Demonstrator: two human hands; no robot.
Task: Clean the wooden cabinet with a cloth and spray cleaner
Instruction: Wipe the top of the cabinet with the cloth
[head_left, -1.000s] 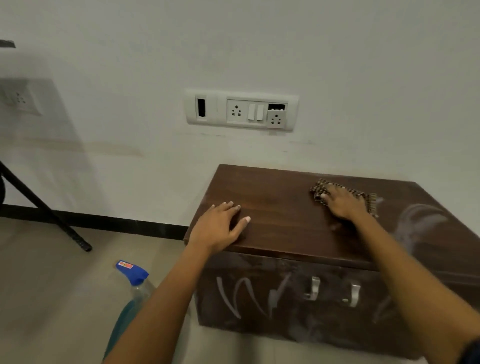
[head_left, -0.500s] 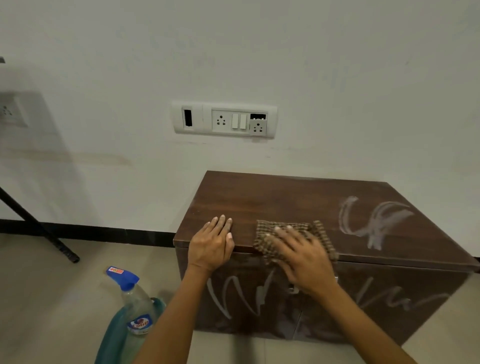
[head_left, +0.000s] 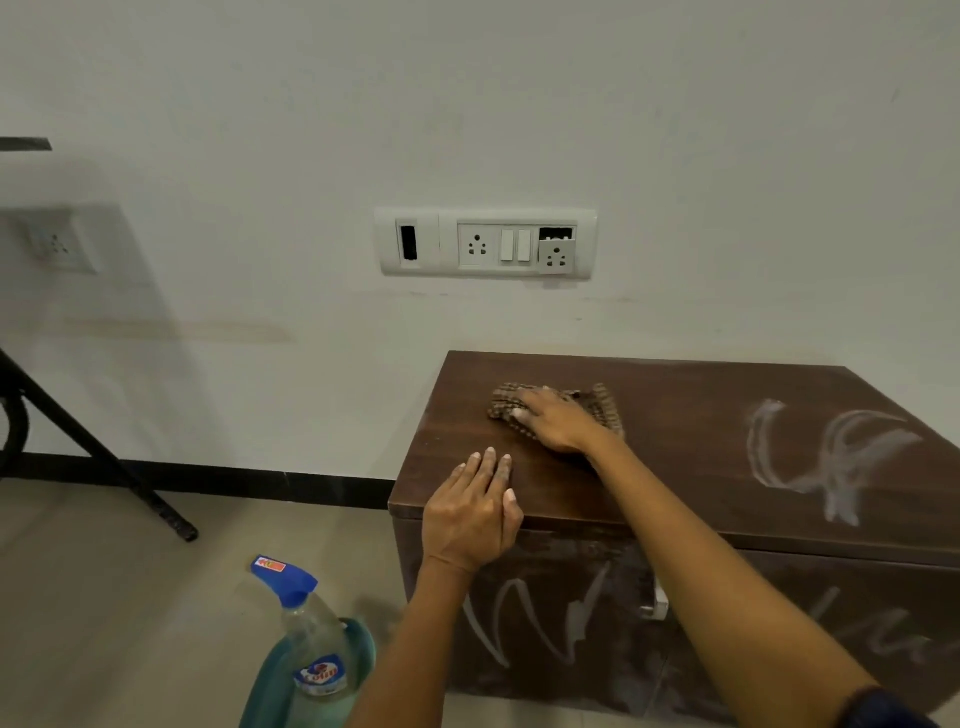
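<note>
right hand (head_left: 558, 421) flat, pressing checked woven cloth (head_left: 602, 405) on dark wooden cabinet (head_left: 675, 447) top | left hand (head_left: 475, 512) open, fingers together, flat at front edge | chalky smears

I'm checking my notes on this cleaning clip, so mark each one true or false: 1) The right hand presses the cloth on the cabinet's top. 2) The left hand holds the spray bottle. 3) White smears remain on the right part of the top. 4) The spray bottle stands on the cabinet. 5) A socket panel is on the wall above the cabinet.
1) True: the right hand lies flat on the cloth on the cabinet.
2) False: the left hand rests empty on the top's front edge.
3) True: white smears show there.
4) False: the spray bottle stands on the floor, left of the cabinet.
5) True: the socket panel.
</note>
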